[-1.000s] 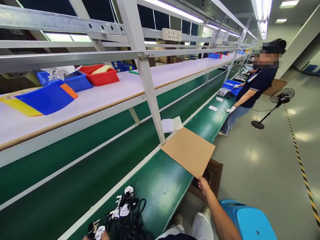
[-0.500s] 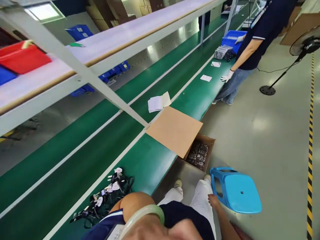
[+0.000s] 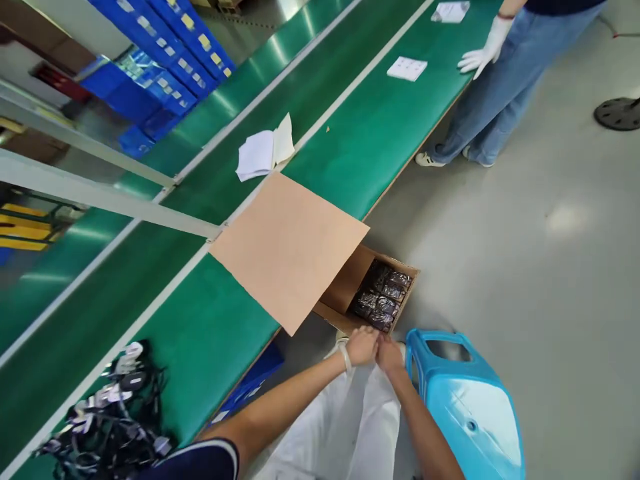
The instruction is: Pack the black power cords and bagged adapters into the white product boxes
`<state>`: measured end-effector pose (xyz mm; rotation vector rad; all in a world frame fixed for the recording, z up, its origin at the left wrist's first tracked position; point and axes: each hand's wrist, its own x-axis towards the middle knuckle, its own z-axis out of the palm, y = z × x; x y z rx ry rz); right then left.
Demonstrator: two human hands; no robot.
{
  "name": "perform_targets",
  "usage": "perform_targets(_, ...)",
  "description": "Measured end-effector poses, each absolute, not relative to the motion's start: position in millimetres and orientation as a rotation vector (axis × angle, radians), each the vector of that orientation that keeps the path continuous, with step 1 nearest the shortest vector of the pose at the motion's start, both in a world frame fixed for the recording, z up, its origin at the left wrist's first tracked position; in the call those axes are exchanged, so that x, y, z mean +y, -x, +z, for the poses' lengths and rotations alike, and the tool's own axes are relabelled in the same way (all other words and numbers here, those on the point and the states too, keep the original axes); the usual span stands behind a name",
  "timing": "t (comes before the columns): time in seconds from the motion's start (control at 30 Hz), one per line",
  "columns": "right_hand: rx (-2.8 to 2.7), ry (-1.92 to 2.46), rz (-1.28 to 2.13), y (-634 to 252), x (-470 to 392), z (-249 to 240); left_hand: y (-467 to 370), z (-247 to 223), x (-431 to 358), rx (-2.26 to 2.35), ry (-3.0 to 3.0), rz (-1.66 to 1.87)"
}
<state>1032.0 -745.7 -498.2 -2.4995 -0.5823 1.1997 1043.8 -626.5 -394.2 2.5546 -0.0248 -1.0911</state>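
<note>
My left hand (image 3: 363, 345), a pale bangle at its wrist, is at the near edge of an open cardboard box (image 3: 411, 280) on the floor. Beside it, almost touching, my right hand (image 3: 389, 353) rests at the same edge. The fingers of both hands are curled, and the box edge seems to be under them. Several dark items in clear plastic (image 3: 383, 293) fill the visible part of the box. A flat brown cardboard sheet (image 3: 293, 247) lies on the green bench (image 3: 210, 333) and overhangs part of the box.
A blue stool (image 3: 470, 407) stands to the right. Tangled black cables with plugs (image 3: 115, 413) lie at lower left. White papers (image 3: 263, 152) are behind the sheet. A co-worker's gloved hand (image 3: 487, 52) rests on the bench at upper right, near a white card (image 3: 407, 68).
My left arm has swung from close to my body down to the box, and my right hand has moved up beside it. The view has tilted down.
</note>
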Motion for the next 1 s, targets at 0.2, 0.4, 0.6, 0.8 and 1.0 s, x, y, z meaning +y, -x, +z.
perform_targets(0.2, -0.881, 2.587, 1.421, -1068.5, -736.8, -621.0, -1072.9, -630.5, -575.6, -0.085, -2.601, -1.247)
perform_targets(0.4, -0.652, 2.944, 1.473, -1040.3, -781.2, -675.4, -1091.4, -762.7, -523.3, 0.011, -2.571, -1.305)
perform_targets(0.6, -0.783, 2.706, 1.465, -1063.5, -711.1, -756.3, -1072.0, -798.4, -488.7, 0.222, -2.591, -1.274)
perform_targets(0.8, -0.469, 2.72, 1.53, -1098.8, -669.2, -841.6, -1045.6, -776.2, -486.4, 0.298, -2.7, -1.261)
perform_targets(1.0, -0.498, 2.66, 1.373, -1113.0, -644.1, -890.5, -1051.6, -777.6, -487.5, 0.299, -2.732, -1.29)
